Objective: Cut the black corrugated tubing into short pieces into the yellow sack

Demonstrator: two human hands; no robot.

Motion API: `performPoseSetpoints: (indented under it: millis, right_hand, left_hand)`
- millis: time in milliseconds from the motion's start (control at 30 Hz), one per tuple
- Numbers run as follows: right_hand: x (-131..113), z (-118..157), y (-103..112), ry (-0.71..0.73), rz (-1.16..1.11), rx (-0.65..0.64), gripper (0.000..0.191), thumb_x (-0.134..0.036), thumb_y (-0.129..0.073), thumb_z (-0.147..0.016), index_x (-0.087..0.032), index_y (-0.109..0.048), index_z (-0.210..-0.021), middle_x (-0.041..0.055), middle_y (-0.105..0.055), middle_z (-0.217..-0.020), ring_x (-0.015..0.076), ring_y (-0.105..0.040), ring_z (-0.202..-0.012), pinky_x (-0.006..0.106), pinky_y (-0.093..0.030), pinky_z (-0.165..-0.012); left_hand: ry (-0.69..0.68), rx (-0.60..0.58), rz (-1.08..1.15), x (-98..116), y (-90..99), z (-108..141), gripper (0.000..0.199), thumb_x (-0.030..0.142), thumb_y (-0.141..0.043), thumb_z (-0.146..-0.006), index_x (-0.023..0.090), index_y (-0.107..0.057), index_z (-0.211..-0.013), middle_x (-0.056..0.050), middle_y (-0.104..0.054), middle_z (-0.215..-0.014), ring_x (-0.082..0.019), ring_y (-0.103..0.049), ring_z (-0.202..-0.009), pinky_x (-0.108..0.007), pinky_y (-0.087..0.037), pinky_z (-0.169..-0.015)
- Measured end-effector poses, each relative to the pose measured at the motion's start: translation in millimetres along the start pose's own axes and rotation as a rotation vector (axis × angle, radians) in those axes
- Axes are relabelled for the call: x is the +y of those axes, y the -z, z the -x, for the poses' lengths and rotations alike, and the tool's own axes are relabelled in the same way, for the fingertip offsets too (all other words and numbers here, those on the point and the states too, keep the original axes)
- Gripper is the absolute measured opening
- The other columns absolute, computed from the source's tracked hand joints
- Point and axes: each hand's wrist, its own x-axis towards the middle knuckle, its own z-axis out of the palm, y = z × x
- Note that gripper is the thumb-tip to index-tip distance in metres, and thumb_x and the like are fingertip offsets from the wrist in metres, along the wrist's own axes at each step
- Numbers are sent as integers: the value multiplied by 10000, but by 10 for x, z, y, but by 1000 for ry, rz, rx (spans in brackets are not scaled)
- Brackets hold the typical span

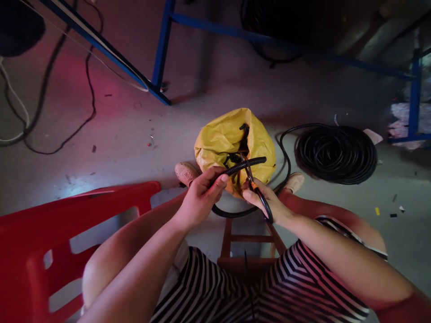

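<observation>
My left hand [205, 194] is closed round a black corrugated tube [247, 164], whose free end points right. In my right hand [266, 202] is a pair of scissors [257, 188] with black and orange handles. Their blades cross the tube a short way from its end; whether they cut into it I cannot tell. Under both hands a yellow bag [218, 134] stands on the floor with its mouth up, and dark pieces show inside. The tube loops below my hands and runs right to a large black coil [336, 154].
A red plastic stool [111, 206] lies at my left, and a wooden stool [251, 238] is beneath me. Blue metal frames [163, 49] stand ahead. Loose cables [89, 76] trail over the floor at the left. A second dark coil [256, 27] sits behind the frame.
</observation>
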Motion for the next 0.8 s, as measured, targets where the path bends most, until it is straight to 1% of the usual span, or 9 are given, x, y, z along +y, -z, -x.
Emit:
performPoseSetpoints:
  millis: [400,667,800]
  right_hand:
    - [-63,17,7,-3,115,35,489,-683,-659,-896,-213,-539,-957,6,-502,-876,196,-472,-852,341,-399,-801]
    - [-20,-2,15,-23,64,34,517,-708,-654,-888,-212,-541,-978,6,-513,-892,189,-474,-839,329,-384,-781]
    - [-14,-6,35,-19,55,39,528,-720,-639,-895,-208,-535,-967,-3,-497,-861,182,-461,-819,331,-374,-772]
  left_hand:
    - [48,25,88,34,-40,6,355,518,-730,-919,186,-624,-991,70,-353,-647,-63,-275,-518,-166,-233,-435]
    - [43,46,99,61,-57,17,361,514,-752,-898,182,-633,-977,71,-375,-632,-64,-294,-504,-169,-248,-432]
    - [31,53,108,58,-53,12,355,508,-750,-902,178,-644,-975,67,-396,-635,-60,-302,-503,-165,-253,-433]
